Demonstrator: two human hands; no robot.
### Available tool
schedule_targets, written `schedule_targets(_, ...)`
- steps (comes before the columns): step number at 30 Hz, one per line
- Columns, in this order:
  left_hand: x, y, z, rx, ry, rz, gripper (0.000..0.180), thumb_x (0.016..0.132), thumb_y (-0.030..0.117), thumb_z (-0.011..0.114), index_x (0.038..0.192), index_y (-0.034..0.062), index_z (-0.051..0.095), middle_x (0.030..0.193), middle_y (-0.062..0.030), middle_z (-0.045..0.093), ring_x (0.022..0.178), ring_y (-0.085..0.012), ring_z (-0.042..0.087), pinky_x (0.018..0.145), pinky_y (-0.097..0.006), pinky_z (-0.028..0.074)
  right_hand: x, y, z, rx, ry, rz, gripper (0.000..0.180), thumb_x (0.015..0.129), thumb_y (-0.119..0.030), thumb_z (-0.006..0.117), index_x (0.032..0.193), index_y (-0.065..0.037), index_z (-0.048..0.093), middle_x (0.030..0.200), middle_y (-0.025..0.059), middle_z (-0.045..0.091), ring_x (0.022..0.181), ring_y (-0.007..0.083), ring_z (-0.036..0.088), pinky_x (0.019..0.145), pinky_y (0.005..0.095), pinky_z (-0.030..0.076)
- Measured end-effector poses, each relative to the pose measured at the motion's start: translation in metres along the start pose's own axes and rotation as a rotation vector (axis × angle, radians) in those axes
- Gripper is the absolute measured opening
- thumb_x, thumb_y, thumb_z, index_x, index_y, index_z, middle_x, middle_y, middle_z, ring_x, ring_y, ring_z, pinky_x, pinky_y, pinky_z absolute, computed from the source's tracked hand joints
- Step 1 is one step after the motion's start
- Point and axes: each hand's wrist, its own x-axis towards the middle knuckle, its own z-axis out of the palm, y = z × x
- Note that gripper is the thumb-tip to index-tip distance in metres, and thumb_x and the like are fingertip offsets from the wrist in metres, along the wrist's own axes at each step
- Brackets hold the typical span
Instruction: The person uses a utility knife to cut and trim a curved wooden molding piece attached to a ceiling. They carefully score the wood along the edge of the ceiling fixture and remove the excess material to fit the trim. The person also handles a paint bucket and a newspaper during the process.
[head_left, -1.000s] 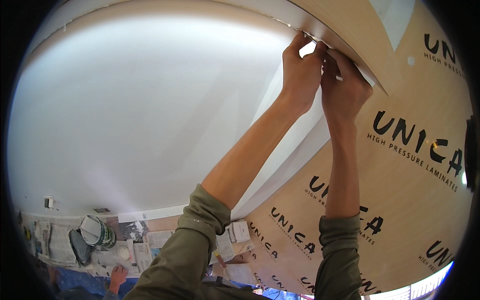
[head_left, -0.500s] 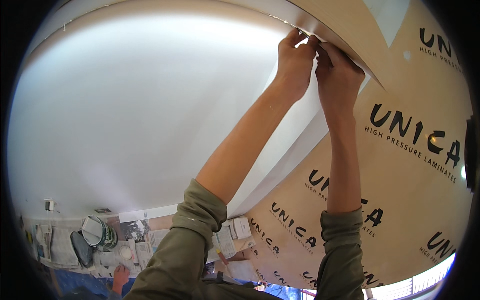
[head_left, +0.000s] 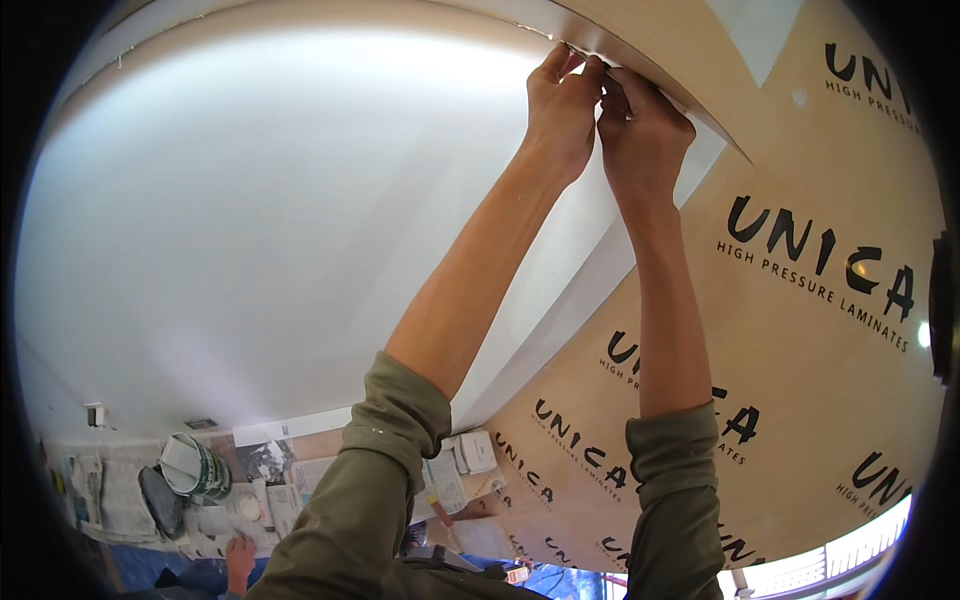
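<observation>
Both my arms, in olive sleeves pushed up to the elbows, reach up to the lit seam [head_left: 535, 33] along the top of the white wall panel [head_left: 280, 220]. My left hand [head_left: 562, 118] is closed, its thumb and fingertips pinching at the seam. Right beside it, nearly touching, my right hand [head_left: 648, 135] has its fingers bent in and pressed against the same edge. A thin dark sliver shows at the fingertips, too small to name. Above the hands runs a smooth, pale curved ledge [head_left: 650, 55] that partly hides the gap.
Brown printed protective sheeting [head_left: 800, 330] covers the surface on the right. At lower left, newspapers [head_left: 120, 500] lie under a paint bucket [head_left: 195, 468], a dark grey bag-like item [head_left: 160, 500] and a round lid-like item [head_left: 248, 506]. Another person's hand [head_left: 240, 558] is near them.
My hands, still closed together at the seam, appear a little farther left and higher. The sheeting has also shifted slightly left in view. The other person's hand has moved slightly.
</observation>
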Motion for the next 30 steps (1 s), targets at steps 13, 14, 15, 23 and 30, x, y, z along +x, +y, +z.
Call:
schedule_targets(13, -0.005, 0.002, 0.002, 0.063, -0.048, 0.044, 0.038, 0.087, -0.005, 0.050, 0.124, -0.0032, 0.054, 0.110, -0.0050, 0.058, 0.085, -0.0113, 0.050, 0.078, -0.027, 0.043, 0.000, -0.005, -0.009, -0.080, -0.035, 0.044, 0.019, 0.078, 0.002, 0.069, 0.094, -0.007, 0.073, 0.078, 0.0076, 0.073, 0.064, 0.0188, 0.071, 0.061, 0.0274, 0.057)
schedule_targets(14, -0.004, 0.003, 0.002, 0.062, -0.057, 0.036, 0.039, 0.086, -0.006, 0.049, 0.124, -0.0035, 0.054, 0.111, -0.0057, 0.058, 0.085, -0.0116, 0.050, 0.078, -0.027, 0.043, 0.001, -0.003, -0.005, -0.062, -0.020, 0.031, 0.019, 0.078, 0.003, 0.069, 0.094, -0.007, 0.073, 0.078, 0.0074, 0.073, 0.064, 0.0188, 0.071, 0.061, 0.0274, 0.057)
schedule_targets(15, -0.003, 0.004, 0.000, 0.062, -0.063, 0.023, 0.041, 0.084, -0.007, 0.047, 0.124, -0.0038, 0.053, 0.113, -0.0064, 0.057, 0.086, -0.0118, 0.050, 0.078, -0.027, 0.043, 0.001, -0.002, -0.001, -0.045, -0.008, 0.023, 0.020, 0.078, 0.003, 0.068, 0.094, -0.008, 0.073, 0.078, 0.0072, 0.073, 0.064, 0.0188, 0.071, 0.061, 0.0274, 0.057)
schedule_targets(23, -0.004, 0.001, -0.002, 0.057, -0.025, 0.047, 0.047, 0.081, -0.011, 0.043, 0.126, -0.0043, 0.052, 0.115, -0.0088, 0.057, 0.087, -0.0123, 0.049, 0.077, -0.027, 0.043, 0.000, -0.007, -0.007, -0.054, -0.014, 0.036, 0.023, 0.077, 0.003, 0.067, 0.096, -0.008, 0.074, 0.079, 0.0077, 0.073, 0.066, 0.0190, 0.072, 0.062, 0.0273, 0.057)
schedule_targets(30, -0.008, 0.003, 0.004, 0.049, -0.010, 0.033, 0.050, 0.080, -0.012, 0.042, 0.129, -0.0046, 0.051, 0.115, -0.0075, 0.057, 0.086, -0.0119, 0.048, 0.078, -0.027, 0.044, -0.002, -0.004, -0.008, -0.075, -0.021, 0.024, 0.020, 0.079, 0.001, 0.069, 0.096, -0.008, 0.073, 0.080, 0.0072, 0.074, 0.066, 0.0187, 0.072, 0.062, 0.0282, 0.058)
